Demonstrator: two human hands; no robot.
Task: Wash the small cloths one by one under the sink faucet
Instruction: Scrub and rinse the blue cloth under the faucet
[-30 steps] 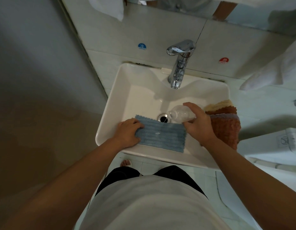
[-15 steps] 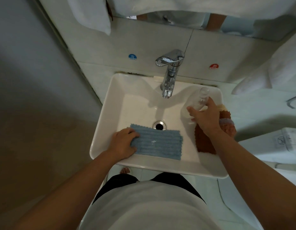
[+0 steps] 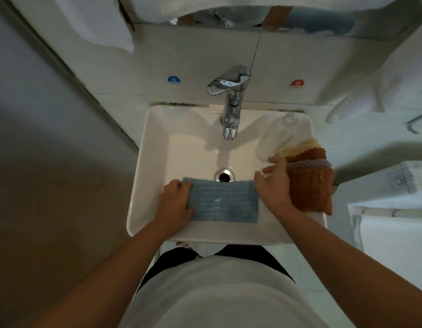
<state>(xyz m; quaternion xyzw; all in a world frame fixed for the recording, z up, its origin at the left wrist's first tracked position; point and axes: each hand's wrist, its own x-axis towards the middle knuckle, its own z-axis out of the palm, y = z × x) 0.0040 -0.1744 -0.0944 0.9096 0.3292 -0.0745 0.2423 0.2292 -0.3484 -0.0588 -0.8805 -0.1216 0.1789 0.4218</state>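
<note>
A blue ribbed cloth [image 3: 225, 201] lies flat on the near slope of the white sink [image 3: 153, 147], just below the drain [image 3: 224, 175]. My left hand [image 3: 175, 202] presses on its left edge, fingers curled over it. My right hand [image 3: 275, 185] hovers open at the cloth's right edge, holding nothing. A clear plastic bottle [image 3: 275, 136] lies on the sink's back right corner. Beside it a pile of cloths [image 3: 310, 183], cream, rust and lilac, hangs over the sink's right rim. The chrome faucet [image 3: 231, 102] stands at the back; no water runs.
Blue cold [image 3: 173, 80] and red hot [image 3: 297, 83] stickers mark the tiled wall behind the faucet. White towels hang at the top left [image 3: 105, 22] and right [image 3: 380, 91]. A white fixture with a folded towel [image 3: 392, 223] stands to the right.
My right hand carried the clear bottle from over the drain to the back right corner, let it go there, and came back to the blue cloth's right edge. The left hand stayed put.
</note>
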